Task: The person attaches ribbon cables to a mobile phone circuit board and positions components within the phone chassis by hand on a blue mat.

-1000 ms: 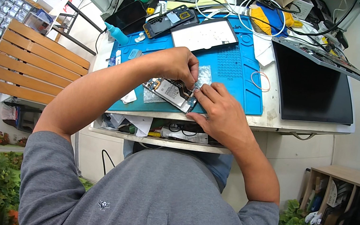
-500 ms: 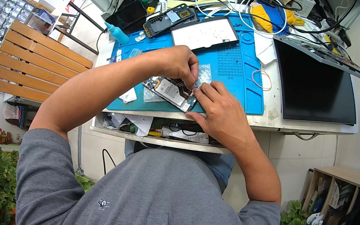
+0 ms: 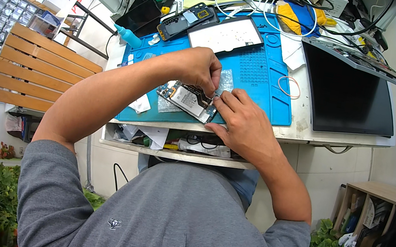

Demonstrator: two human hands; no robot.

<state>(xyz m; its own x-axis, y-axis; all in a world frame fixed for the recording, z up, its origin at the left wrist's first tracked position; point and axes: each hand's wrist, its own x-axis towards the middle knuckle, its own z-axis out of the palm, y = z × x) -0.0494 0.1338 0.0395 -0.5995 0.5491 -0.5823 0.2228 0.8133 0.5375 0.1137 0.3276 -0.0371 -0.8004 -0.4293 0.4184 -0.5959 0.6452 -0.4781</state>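
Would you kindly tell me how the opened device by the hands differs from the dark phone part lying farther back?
The opened device shows a large pale block inside; the dark phone part is mostly black with some yellow. The opened device slants down to the right, the dark phone part up to the right. The right hand touches the opened device; no hand touches the dark phone part. Both look oblong.
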